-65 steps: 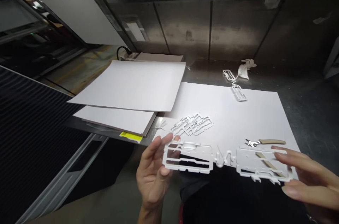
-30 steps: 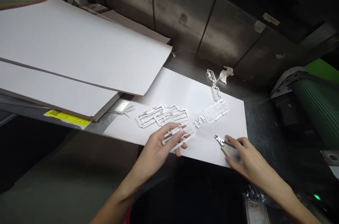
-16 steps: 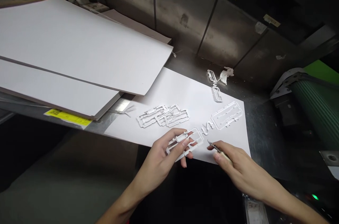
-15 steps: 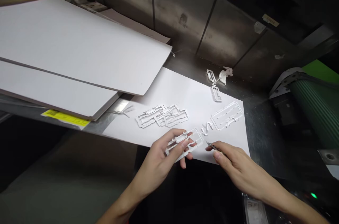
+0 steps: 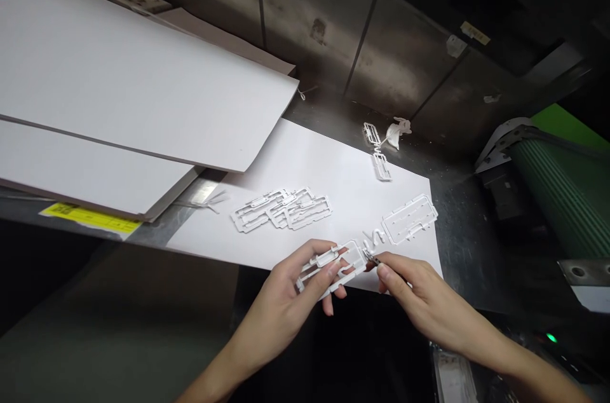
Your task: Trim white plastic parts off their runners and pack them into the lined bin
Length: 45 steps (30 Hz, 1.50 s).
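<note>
Left hand (image 5: 295,298) closed on the near white plastic frame (image 5: 333,263), fingers over its top, thumb underneath, holding it at the front edge of the white sheet (image 5: 314,161). Right hand (image 5: 419,298) pinched shut around small cutters (image 5: 374,258), only the metal tip showing past the fingertips, set against the thin curly runner (image 5: 374,238) that joins the near frame to a second frame (image 5: 410,218) lying flat on the sheet toward its right edge. Step in hand, by the look of it: snipping the held frame free of that runner. Tip too small to tell whether the blades straddle the plastic or merely touch it. Next move probably calls for a steady left grip, blades seated close against the frame's edge, and a clean squeeze without twisting the thin plastic. Further out, a loose pile of separated frames (image 5: 281,209) on the sheet to the left of the hands, apart from them. Toward the back, a smaller linked pair of parts (image 5: 376,152) near a crumpled white scrap (image 5: 398,131) on the dark metal bench (image 5: 471,244). Stacked white boards (image 5: 119,79) overlapping the sheet's left side, a yellow label (image 5: 90,217) below them. Green roller (image 5: 567,199) at far right.
</note>
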Each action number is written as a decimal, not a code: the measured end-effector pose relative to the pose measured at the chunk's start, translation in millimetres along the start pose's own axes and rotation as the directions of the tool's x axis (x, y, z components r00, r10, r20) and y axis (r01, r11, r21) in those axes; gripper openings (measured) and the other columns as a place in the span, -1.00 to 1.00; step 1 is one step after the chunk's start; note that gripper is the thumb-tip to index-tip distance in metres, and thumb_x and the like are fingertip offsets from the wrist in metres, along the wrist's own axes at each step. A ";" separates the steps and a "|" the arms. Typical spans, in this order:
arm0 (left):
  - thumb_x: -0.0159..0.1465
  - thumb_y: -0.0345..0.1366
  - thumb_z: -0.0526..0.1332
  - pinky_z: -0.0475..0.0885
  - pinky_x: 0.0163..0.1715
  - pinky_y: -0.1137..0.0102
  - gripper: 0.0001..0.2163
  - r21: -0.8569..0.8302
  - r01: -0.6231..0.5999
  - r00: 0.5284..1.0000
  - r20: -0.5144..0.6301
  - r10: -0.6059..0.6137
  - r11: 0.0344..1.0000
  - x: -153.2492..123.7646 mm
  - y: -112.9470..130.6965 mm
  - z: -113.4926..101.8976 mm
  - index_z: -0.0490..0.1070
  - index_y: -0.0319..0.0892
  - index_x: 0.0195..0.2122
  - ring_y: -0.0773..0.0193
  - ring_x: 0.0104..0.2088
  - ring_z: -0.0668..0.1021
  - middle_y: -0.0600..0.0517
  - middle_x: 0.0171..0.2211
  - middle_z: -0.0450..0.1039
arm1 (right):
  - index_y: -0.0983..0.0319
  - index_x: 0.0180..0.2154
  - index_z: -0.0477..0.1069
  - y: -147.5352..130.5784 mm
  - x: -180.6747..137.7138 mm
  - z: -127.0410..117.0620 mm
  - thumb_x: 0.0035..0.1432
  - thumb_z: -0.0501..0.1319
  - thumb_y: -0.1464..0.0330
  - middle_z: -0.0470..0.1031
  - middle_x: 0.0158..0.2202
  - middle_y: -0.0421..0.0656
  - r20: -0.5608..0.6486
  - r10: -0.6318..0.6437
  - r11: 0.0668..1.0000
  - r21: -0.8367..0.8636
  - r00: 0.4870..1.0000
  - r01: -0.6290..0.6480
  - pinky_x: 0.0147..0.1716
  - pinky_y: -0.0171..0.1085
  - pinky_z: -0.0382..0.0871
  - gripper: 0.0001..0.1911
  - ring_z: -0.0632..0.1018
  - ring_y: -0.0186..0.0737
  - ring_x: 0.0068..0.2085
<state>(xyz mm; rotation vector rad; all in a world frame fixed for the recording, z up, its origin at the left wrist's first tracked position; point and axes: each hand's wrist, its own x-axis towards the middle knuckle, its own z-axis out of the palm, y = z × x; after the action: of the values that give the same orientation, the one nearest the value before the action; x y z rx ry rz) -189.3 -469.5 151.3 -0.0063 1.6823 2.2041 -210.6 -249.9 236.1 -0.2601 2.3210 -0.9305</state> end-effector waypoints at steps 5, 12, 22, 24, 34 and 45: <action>0.38 0.03 0.25 0.52 -0.41 0.49 -0.68 -0.006 -0.027 1.000 0.004 0.027 1.000 3.7 5.7 4.2 0.50 -0.14 -0.10 0.37 -0.47 0.55 0.04 -0.29 0.55 | 0.20 -0.35 0.32 6.1 2.2 2.3 0.53 -0.06 -0.04 0.35 -0.40 -0.27 -0.015 0.027 0.999 -0.018 1.000 -0.027 -0.33 -0.29 0.14 -0.45 0.34 -0.31 -0.35; 0.33 -0.08 0.35 0.61 -0.18 0.42 -0.55 0.434 -0.284 0.933 -0.081 0.351 0.855 7.0 -14.8 4.9 0.37 -0.01 0.20 0.19 -0.09 0.66 -0.03 0.09 0.53 | 0.21 -0.34 0.36 14.6 4.8 0.0 0.52 -0.05 -0.04 0.31 -0.45 -0.26 -0.085 0.046 0.997 -0.060 0.995 -0.051 -0.38 -0.29 0.11 -0.44 0.29 -0.31 -0.40; 0.37 -0.34 0.33 0.56 0.08 0.37 -0.46 0.769 -0.435 0.762 0.036 0.647 0.469 14.8 -37.1 13.8 0.23 -0.10 0.34 0.19 0.03 0.63 -0.06 0.06 0.56 | 0.22 -0.38 0.30 24.0 9.5 3.4 0.53 -0.05 -0.01 0.24 -0.48 -0.27 -0.128 0.036 0.992 -0.112 0.991 -0.051 -0.44 -0.28 0.05 -0.46 0.22 -0.34 -0.45; 0.37 -0.33 0.33 0.56 0.07 0.40 -0.46 0.769 -0.434 0.764 0.038 0.644 0.470 16.7 -38.8 15.7 0.23 -0.11 0.33 0.21 0.02 0.63 -0.05 0.06 0.56 | 0.22 -0.40 0.30 26.3 10.2 5.0 0.52 -0.05 -0.01 0.22 -0.50 -0.28 -0.153 0.033 0.992 -0.113 0.988 -0.051 -0.45 -0.28 0.05 -0.45 0.20 -0.35 -0.47; 0.34 -0.34 0.35 0.46 0.17 0.26 -0.48 0.916 -0.297 0.633 -0.024 0.774 0.271 18.1 -31.3 -21.7 0.29 -0.21 0.31 0.10 0.05 0.58 -0.12 0.06 0.55 | 0.12 0.08 0.47 94.4 -6.7 -7.6 0.49 0.09 0.09 0.47 -0.10 -0.06 -0.318 -0.175 0.855 -0.518 0.932 -0.016 -0.02 -0.02 0.38 -0.66 0.51 -0.04 -0.08; 0.37 -0.28 0.18 0.51 0.11 -0.05 -0.45 0.999 -0.034 0.841 0.044 0.538 -0.029 55.4 -16.0 -56.1 0.20 -0.36 0.36 -0.21 0.20 0.45 -0.26 0.18 0.47 | 0.10 0.20 0.46 119.6 49.7 -38.9 0.43 0.15 0.48 0.21 0.38 0.09 -0.290 -0.669 0.496 -0.860 0.684 0.121 0.23 0.32 0.23 -0.61 0.21 0.31 0.38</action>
<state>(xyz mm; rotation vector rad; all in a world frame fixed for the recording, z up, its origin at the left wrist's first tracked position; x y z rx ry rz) -248.3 -502.6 107.9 0.3738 3.3824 0.5411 -268.3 -159.9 153.2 -1.1167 3.2684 -0.0196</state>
